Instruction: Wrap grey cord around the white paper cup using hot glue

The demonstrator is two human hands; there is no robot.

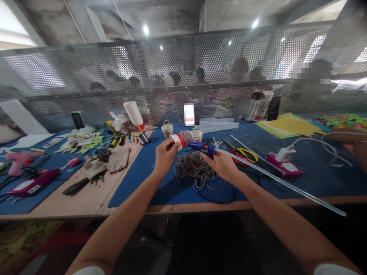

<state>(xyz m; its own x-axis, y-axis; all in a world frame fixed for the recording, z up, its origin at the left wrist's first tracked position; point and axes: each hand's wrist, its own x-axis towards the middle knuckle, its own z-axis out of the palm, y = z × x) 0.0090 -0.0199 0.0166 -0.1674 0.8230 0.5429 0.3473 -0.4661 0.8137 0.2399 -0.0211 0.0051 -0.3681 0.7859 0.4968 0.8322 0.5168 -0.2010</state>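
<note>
My left hand [164, 152] is closed round a small paper cup [180, 139] with a red band, partly wrapped in grey cord. My right hand [220, 163] grips a blue glue gun [202, 147] whose nozzle touches the cup's wrapped end. A long clear glue stick [275, 178] sticks out of the gun's back toward the lower right. Below both hands a loose coil of grey cord [195, 168] lies on the blue mat [137, 179].
Two finished cord baskets [167, 129] stand behind the hands. Red-and-yellow scissors [243, 154], a pink glue gun [285, 167], a stack of paper cups [134, 114], gloves [119, 158], tools and coloured paper sheets [289, 126] lie about. A perforated metal screen [183, 72] closes the far side; people sit beyond.
</note>
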